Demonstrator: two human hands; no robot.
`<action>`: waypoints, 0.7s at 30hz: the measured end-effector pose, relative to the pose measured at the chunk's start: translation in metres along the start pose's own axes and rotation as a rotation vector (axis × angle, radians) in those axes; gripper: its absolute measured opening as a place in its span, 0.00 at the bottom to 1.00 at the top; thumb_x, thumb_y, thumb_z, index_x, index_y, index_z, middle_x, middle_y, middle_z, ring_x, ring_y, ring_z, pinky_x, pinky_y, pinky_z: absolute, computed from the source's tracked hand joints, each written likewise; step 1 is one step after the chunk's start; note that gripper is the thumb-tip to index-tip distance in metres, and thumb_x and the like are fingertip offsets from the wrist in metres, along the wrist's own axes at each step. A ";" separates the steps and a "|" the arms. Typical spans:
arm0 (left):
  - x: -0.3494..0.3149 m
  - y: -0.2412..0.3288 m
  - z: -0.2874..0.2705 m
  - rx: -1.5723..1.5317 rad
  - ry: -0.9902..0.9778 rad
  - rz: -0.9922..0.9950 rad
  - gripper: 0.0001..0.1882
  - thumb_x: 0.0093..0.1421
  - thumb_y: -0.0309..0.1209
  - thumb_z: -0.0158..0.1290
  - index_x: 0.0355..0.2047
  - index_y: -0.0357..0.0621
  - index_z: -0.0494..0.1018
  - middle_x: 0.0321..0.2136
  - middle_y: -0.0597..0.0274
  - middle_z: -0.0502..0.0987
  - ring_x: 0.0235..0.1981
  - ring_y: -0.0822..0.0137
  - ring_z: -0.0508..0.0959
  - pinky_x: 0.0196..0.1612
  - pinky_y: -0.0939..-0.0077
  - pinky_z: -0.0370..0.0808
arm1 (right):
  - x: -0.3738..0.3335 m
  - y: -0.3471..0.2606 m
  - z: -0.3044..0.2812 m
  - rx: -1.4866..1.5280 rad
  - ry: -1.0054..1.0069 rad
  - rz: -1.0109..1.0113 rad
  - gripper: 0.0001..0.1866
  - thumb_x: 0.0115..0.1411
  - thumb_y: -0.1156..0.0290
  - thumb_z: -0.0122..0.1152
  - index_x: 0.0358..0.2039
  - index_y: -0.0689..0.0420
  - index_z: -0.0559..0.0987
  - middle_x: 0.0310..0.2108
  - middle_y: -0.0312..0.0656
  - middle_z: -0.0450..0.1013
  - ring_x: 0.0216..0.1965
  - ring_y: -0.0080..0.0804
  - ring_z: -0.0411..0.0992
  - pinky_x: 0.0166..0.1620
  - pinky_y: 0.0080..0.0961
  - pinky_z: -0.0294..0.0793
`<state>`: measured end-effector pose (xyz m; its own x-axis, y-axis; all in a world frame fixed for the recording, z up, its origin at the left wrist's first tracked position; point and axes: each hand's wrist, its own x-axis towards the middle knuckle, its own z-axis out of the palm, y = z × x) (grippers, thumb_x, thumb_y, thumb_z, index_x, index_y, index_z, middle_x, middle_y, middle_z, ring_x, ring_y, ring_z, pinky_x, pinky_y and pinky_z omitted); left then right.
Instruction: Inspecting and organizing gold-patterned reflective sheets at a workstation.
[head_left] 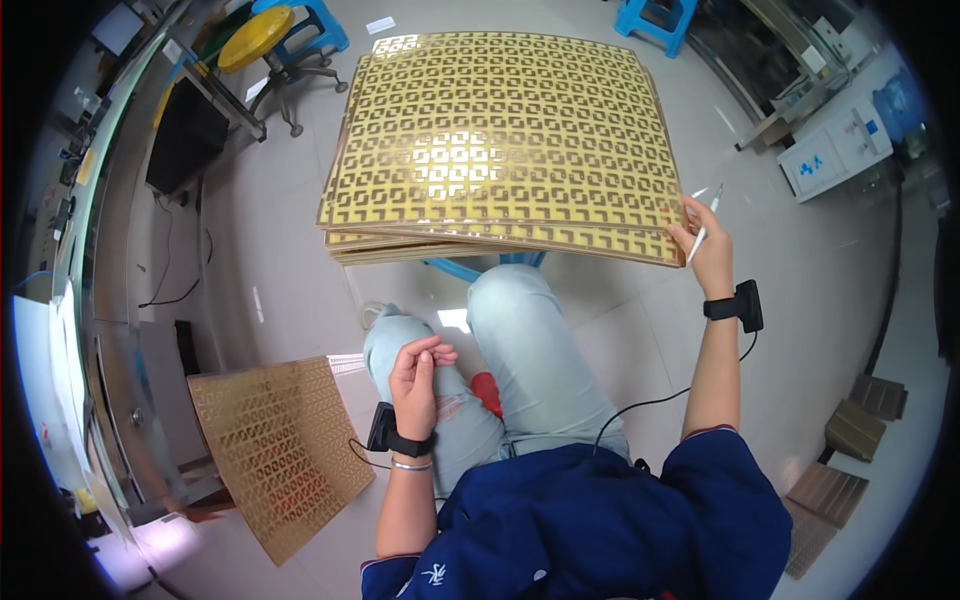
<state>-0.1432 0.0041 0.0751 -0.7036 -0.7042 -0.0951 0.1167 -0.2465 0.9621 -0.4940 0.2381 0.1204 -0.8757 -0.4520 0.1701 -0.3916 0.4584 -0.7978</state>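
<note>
A stack of large flat panels (520, 130), yellow with a repeating dark, metallic pattern, lies in front of my knees; the top panel sits askew on those below. At its near right corner my right hand (710, 250) is closed, thumb and fingers on the panel's edge. A slim white pen-like tool (697, 246) with a thin tip is held in the same hand. My left hand (415, 380) rests above my left thigh with loosely bent fingers and nothing visible in it. Another patterned panel (280, 450) leans low at my left, apart from that hand.
Part of a blue stool (450, 268) shows beneath the stack. On the left runs a workbench (100, 200); a yellow-seated chair (258, 40) stands beyond it. A white cabinet (835, 155) is at the far right. Several small panels (828, 495) lie at the right wall. Cables run from both wrist bands.
</note>
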 end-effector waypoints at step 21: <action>-0.002 0.014 0.065 -0.660 -0.018 -0.140 0.22 0.66 0.31 0.39 0.59 0.40 0.52 0.55 0.53 0.63 0.57 0.62 0.65 0.57 0.65 0.65 | -0.145 -0.116 0.079 0.285 -0.450 -0.152 0.19 0.55 0.81 0.55 0.49 0.58 0.71 0.45 0.46 0.66 0.34 0.27 0.73 0.34 0.19 0.74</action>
<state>-0.1860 0.0451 0.1056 -0.7544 -0.6259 -0.1978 0.4231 -0.6941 0.5824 -0.2996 0.1897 0.1429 -0.5840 -0.8077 0.0813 -0.3572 0.1658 -0.9192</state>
